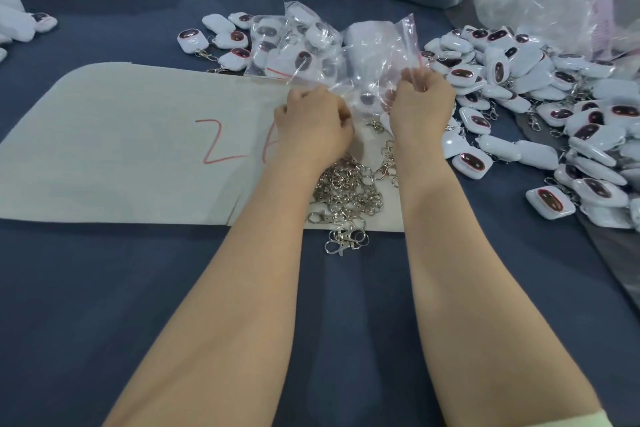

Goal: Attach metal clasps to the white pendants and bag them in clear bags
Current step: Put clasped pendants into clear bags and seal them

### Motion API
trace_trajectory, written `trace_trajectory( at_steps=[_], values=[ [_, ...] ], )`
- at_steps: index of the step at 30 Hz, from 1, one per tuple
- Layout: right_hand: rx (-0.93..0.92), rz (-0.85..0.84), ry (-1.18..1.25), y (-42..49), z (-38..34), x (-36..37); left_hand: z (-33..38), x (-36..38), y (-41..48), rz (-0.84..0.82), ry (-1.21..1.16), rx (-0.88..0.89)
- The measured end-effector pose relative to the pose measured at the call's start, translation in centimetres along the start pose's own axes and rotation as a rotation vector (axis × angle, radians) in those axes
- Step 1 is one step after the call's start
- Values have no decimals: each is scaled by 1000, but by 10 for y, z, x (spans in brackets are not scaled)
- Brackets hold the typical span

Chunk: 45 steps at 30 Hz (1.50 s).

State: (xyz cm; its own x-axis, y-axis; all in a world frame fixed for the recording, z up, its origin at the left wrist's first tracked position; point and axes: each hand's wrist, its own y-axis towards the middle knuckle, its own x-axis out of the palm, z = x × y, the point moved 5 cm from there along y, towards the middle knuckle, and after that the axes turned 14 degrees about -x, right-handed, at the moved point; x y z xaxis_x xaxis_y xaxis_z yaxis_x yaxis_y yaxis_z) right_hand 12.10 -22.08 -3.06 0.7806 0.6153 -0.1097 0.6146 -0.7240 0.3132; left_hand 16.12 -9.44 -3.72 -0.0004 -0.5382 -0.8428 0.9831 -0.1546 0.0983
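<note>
Forearms (242,305) reach in from near bench (104,288) edge | left hand (313,125) fingers curled on clear bag (374,55), lower edge | right hand (420,100) pinches its mouth | metal clasps (346,191) heaped on grey mat (121,149) between wrists | white pendants (519,97) piled toward right bench edge

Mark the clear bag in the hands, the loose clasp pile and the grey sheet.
clear bag (377,48): head view, on its crinkled upper middle.
clasp pile (346,191): head view, on the heap's centre.
grey sheet (121,149): head view, on bare fabric left of the red mark.
</note>
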Motion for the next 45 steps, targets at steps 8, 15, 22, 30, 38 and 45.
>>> trace_trajectory(
  at_steps=[8,15,22,30,38,45],
  values=[
    [24,18,10,-1,0,-5,-35,-16,4,156,41,-285],
    [-11,-46,32,-2,-1,5,-24,-8,2,174,-65,-234],
    [-63,-109,-95,-8,-5,12,-37,-14,3,213,-23,-356],
    [-233,-655,-299,-35,-14,51,-9,-33,-1,289,-477,-61],
    [-344,-314,-662,-12,-12,17,-25,0,9,69,-264,-157],
    [-364,-483,-902,-15,8,26,-24,2,7,69,-246,-132]
  ],
)
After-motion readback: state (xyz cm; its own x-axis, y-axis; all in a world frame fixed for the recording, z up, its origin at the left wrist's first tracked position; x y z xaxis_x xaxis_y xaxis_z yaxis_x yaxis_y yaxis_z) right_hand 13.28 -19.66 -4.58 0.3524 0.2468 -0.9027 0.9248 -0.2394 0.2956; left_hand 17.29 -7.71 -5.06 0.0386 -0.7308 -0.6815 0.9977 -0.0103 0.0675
